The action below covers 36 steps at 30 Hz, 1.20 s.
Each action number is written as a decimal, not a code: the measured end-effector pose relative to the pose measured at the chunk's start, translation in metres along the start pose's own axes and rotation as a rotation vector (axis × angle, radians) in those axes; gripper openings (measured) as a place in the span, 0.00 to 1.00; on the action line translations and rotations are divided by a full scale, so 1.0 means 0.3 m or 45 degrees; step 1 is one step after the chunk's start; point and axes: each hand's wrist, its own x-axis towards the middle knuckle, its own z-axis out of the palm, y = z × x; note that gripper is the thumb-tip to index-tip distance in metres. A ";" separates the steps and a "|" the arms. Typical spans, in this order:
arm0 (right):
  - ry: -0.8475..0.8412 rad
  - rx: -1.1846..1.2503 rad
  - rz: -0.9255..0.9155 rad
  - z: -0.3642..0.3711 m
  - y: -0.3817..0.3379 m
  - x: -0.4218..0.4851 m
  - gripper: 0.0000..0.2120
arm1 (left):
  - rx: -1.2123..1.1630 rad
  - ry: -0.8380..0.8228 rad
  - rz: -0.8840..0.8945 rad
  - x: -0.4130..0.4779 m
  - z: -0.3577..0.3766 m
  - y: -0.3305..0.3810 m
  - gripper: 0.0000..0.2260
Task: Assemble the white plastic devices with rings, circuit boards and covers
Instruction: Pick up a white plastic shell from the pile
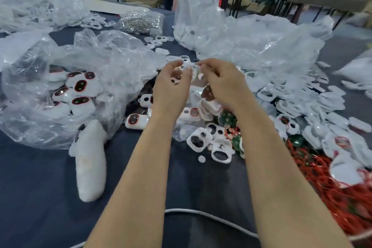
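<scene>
Both hands hold one white device above the parts heap at mid-counter.

The left hand [171,86] has its grip curled round the smooth, rounded white device [188,66], and the right hand [225,84] pinches its far end; finer detail is blurred. Below lie glossy white covers [201,140] with oval openings and green circuit boards [227,119]. Thin red rings [332,185] are tangled to the right. A crinkled clear bag [36,70] on the left holds red-rimmed units. The counter [40,187] has a dark blue cloth surface.
</scene>
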 end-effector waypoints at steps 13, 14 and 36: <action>0.256 -0.349 0.212 -0.183 0.234 -0.246 0.06 | -0.308 -0.202 -0.417 -0.186 0.263 -0.044 0.03; 0.157 -0.482 0.202 -0.157 0.237 -0.247 0.08 | -0.378 -0.178 -0.435 -0.184 0.261 -0.056 0.02; 0.115 -0.632 0.342 -0.077 0.254 -0.274 0.08 | -1.108 -0.205 -0.692 -0.179 0.265 -0.088 0.06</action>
